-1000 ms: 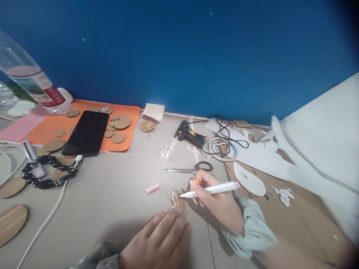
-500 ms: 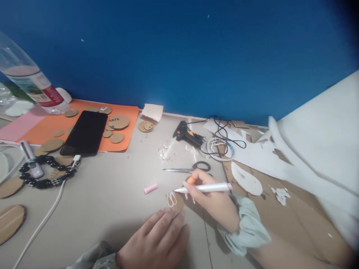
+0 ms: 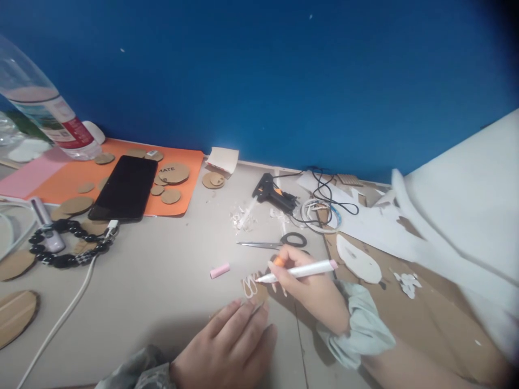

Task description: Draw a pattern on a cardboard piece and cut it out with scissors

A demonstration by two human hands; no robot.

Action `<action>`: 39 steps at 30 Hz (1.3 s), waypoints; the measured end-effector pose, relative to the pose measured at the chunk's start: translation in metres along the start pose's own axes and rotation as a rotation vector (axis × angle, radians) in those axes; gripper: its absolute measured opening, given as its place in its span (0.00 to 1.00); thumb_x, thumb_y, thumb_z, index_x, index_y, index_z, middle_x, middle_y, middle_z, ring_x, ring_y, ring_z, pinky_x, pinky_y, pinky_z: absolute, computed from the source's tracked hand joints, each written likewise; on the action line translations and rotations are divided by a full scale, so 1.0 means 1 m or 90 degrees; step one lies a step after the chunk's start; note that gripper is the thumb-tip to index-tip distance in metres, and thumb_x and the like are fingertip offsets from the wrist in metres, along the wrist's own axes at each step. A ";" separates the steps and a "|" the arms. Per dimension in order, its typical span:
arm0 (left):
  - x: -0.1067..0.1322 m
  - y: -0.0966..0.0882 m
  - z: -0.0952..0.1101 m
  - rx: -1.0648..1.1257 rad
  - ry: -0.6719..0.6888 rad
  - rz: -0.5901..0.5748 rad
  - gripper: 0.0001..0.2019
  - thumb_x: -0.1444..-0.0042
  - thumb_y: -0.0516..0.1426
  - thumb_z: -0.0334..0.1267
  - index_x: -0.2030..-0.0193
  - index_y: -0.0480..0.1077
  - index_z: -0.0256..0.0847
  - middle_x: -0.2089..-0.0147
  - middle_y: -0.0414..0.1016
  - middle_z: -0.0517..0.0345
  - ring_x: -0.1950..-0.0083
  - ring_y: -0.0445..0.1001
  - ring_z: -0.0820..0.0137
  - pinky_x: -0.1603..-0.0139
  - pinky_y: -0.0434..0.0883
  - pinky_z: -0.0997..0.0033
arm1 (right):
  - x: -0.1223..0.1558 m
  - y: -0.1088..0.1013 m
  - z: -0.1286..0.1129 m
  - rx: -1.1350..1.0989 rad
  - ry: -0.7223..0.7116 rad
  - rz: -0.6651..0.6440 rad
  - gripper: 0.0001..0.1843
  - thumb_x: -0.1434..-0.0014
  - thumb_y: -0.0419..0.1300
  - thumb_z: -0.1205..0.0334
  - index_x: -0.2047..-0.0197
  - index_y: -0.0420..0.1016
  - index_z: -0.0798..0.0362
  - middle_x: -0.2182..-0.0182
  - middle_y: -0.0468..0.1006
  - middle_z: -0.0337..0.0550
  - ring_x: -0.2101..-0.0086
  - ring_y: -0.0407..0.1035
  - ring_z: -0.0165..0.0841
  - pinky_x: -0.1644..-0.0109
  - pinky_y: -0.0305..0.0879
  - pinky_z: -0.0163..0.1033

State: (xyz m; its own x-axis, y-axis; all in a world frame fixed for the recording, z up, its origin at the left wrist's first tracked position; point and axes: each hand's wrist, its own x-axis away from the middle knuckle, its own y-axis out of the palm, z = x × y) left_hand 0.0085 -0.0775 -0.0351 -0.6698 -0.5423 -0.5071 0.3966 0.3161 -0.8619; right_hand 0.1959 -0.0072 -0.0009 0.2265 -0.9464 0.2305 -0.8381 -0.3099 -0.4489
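My right hand (image 3: 308, 292) is closed around a white marker (image 3: 312, 268) with a pinkish end. Its tip touches a small piece of brown cardboard (image 3: 261, 294), beside pale looping lines (image 3: 250, 285). My left hand (image 3: 231, 343) lies flat over the cardboard's near part, fingers stretched forward, hiding much of it. A pink marker cap (image 3: 219, 270) lies loose on the table to the left. Just beyond my right hand are scissors (image 3: 259, 245) with dark handles, partly covered by it. Something orange (image 3: 279, 262) shows at my right fingers; I cannot tell what it is.
A black glue gun (image 3: 273, 194) with a looping cable lies further back. On the left are a phone (image 3: 125, 189), orange paper (image 3: 194, 162) with cardboard discs, a beaded bracelet (image 3: 65, 261) and a bottle (image 3: 52, 113). White scraps (image 3: 407, 283) lie on brown cardboard at right.
The marker tip has moved slightly right and down across the cardboard, and the pale lines have grown. My left hand keeps its place on the cardboard. The whole view has shifted slightly.
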 end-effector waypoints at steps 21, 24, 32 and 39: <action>-0.001 -0.005 -0.001 0.022 0.007 -0.047 0.13 0.38 0.50 0.43 0.53 0.70 0.41 0.49 0.74 0.57 0.47 0.68 0.64 0.45 0.61 0.66 | 0.000 0.000 0.002 0.013 -0.003 0.000 0.13 0.39 0.56 0.55 0.73 0.61 0.51 0.80 0.71 0.33 0.79 0.63 0.28 0.74 0.59 0.32; -0.002 -0.005 -0.002 0.026 0.007 -0.050 0.15 0.38 0.49 0.46 0.54 0.70 0.41 0.49 0.74 0.57 0.47 0.67 0.64 0.45 0.60 0.65 | 0.000 -0.001 0.002 0.029 -0.020 -0.021 0.14 0.39 0.55 0.56 0.74 0.60 0.51 0.80 0.70 0.33 0.78 0.64 0.28 0.73 0.60 0.33; -0.001 -0.009 -0.004 0.025 0.014 -0.078 0.15 0.39 0.49 0.46 0.52 0.69 0.41 0.47 0.72 0.56 0.44 0.64 0.63 0.43 0.57 0.65 | 0.000 -0.002 0.000 0.051 -0.037 -0.025 0.13 0.39 0.54 0.58 0.74 0.60 0.51 0.81 0.69 0.32 0.79 0.63 0.28 0.73 0.59 0.32; 0.004 -0.005 -0.003 0.028 0.036 -0.101 0.23 0.38 0.43 0.52 0.49 0.67 0.39 0.44 0.68 0.51 0.41 0.61 0.59 0.41 0.56 0.62 | -0.001 -0.002 0.001 0.071 -0.058 -0.012 0.14 0.40 0.54 0.59 0.76 0.59 0.51 0.82 0.67 0.32 0.79 0.62 0.28 0.74 0.58 0.32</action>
State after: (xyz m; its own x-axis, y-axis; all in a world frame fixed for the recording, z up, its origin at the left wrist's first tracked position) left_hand 0.0021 -0.0791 -0.0332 -0.7594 -0.5381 -0.3658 0.3098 0.1954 -0.9305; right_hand 0.1982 -0.0058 -0.0011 0.2904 -0.9431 0.1622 -0.7737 -0.3311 -0.5401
